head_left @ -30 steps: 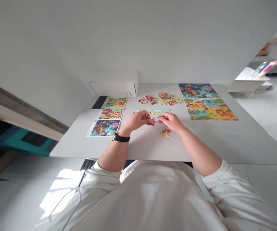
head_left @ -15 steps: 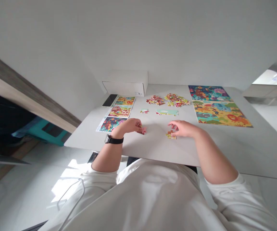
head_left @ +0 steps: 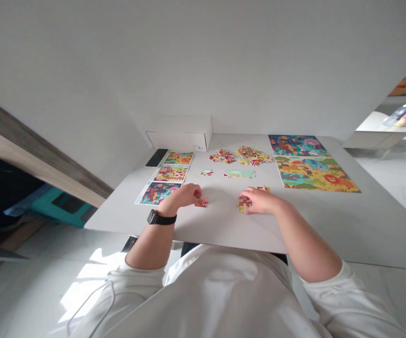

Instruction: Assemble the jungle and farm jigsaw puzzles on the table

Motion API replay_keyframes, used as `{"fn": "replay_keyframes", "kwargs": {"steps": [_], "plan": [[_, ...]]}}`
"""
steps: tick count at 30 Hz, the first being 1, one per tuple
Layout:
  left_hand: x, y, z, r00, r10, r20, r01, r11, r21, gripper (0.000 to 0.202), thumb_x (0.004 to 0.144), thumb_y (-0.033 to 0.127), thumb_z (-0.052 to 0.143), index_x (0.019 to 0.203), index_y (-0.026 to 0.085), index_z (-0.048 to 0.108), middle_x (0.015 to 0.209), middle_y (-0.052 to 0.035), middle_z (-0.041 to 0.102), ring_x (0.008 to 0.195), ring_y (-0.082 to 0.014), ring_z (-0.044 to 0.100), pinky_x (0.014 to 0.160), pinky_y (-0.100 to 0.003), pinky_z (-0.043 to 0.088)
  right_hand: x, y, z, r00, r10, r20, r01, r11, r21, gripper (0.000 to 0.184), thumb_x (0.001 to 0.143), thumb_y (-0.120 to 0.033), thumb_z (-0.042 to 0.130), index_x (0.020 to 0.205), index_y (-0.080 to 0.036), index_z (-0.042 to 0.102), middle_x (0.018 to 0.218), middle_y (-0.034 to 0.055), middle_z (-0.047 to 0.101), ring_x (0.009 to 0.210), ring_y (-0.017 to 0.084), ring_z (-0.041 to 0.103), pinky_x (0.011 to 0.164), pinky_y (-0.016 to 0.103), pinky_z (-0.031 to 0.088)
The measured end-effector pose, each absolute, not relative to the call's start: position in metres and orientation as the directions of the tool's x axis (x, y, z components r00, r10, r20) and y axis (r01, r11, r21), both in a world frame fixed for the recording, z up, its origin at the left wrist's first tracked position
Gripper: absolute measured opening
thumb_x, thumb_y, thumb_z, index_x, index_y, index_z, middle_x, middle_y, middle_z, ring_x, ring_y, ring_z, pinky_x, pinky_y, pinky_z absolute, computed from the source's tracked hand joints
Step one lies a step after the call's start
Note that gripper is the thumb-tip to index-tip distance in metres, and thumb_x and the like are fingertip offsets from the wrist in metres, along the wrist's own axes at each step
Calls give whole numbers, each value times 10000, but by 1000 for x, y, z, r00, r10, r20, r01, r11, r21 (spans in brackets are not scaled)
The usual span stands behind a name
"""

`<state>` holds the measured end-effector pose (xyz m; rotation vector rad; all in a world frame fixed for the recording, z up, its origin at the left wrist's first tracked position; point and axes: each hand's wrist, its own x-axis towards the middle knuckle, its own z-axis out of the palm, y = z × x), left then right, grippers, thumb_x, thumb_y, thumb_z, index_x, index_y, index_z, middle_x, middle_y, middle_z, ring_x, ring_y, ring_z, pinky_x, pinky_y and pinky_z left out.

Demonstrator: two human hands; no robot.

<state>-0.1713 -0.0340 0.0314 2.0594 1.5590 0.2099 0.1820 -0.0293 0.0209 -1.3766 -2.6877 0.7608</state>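
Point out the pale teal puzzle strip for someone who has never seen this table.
On the white table, find the lower of the two large puzzle pictures at the far right. Left of it, below the heaps of loose pieces, lies a pale teal strip of joined pieces. It is long and mostly plain, unlike the small patch beside it.

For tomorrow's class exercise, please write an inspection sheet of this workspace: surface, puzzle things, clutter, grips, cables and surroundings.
Surface: white table, puzzle material spread across it.
Job's things: two heaps of jigsaw pieces, joined piece section, three picture cards, large colourful puzzle picture.
Clutter: smartphone, white cardboard box.
Grips: left hand pinches pink puzzle piece; right hand curls over small piece cluster, contact unclear.
Cables: nothing seen.
Surroundings: white wall, teal furniture.
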Motion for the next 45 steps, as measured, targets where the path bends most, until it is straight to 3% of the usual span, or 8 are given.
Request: {"fn": "replay_keyframes", "kwargs": {"steps": [9, 13, 18, 24, 28, 32, 41, 45], "plan": [[-168, -8, 34, 245, 970, 8, 847, -218, 485, 225, 847, 461, 746, 934, 254, 749, 941, -45, 779, 805, -231, 692, 753, -326, 487, 178, -32, 26, -610, 771, -183, 750, 488, -447, 602, 718, -229, 907, 1298, -282, 751, 1322, 97, 719, 1035, 254, 761, 923, 325, 565], [-156, 28, 45, 164, 984, 73, 840, -179, 512, 291, 871, 474, 747, 1049, 243, 741, 986, -48, 774, 809, -215, 681, 732, -311, 464, 178, -31, 24, -611, 771, -177, 755, 501, -424, 594, 720, -205, 901, 1291, -279, 753, 1334, 102, 716, 1063, 263, 756, 971, 341, 553], [-139, 85, 47, 66, 998, 11, 827, -61, 559, 430, 848, 421, 784, 1208, 202, 696, 1047, -62, 777, 719, -185, 658, 671, -298, 448, 178, -34, 26, -594, 784, -183, 777, 500, -381, 624, 740, -255, 910, 1339, -274, 738, 1357, 119, 706, 1154, 311, 724, 1005, 374, 532], [-110, 129, 27, -26, 999, 29, 878, 9, 478, 518, 833, 389, 813, 1268, 162, 646, 1196, -138, 769, 1004, -257, 717, 817, -308, 489, 180, -37, 38, -540, 835, -108, 792, 461, -400, 582, 894, -428, 820, 1439, -281, 679, 1407, 130, 671, 1173, 315, 707, 969, 374, 517], [-90, 144, 15, -82, 997, 11, 906, 70, 417, 583, 854, 410, 798, 1336, 147, 604, 1360, -211, 709, 1224, -339, 689, 938, -362, 502, 178, -38, 43, -525, 847, -82, 788, 448, -423, 531, 946, -415, 784, 1443, -266, 673, 1383, 119, 676, 1133, 283, 719, 946, 346, 515], [-82, 152, 12, -103, 995, 15, 918, 89, 386, 605, 845, 421, 804, 1343, 152, 586, 1402, -238, 680, 1283, -379, 669, 971, -394, 511, 175, -38, 43, -515, 856, -50, 787, 449, -422, 448, 969, -357, 769, 1401, -267, 698, 1362, 104, 693, 1103, 264, 727, 937, 335, 511], [-98, 141, 13, -57, 997, 53, 912, 31, 408, 549, 745, 322, 834, 1211, 170, 587, 1138, -156, 754, 1013, -320, 733, 745, -339, 503, 180, -33, 38, -497, 864, 73, 755, 473, -454, 328, 973, -287, 745, 1298, -244, 730, 1269, 94, 729, 1011, 223, 729, 879, 317, 513], [-108, 106, 17, 67, 990, 121, 819, -124, 560, 486, 764, 328, 818, 1159, 198, 566, 1045, -79, 740, 769, -207, 702, 652, -301, 489, 182, -24, 28, -411, 900, 143, 766, 426, -481, 302, 952, -273, 755, 1253, -249, 738, 1159, 81, 763, 991, 229, 729, 847, 321, 520]]}}
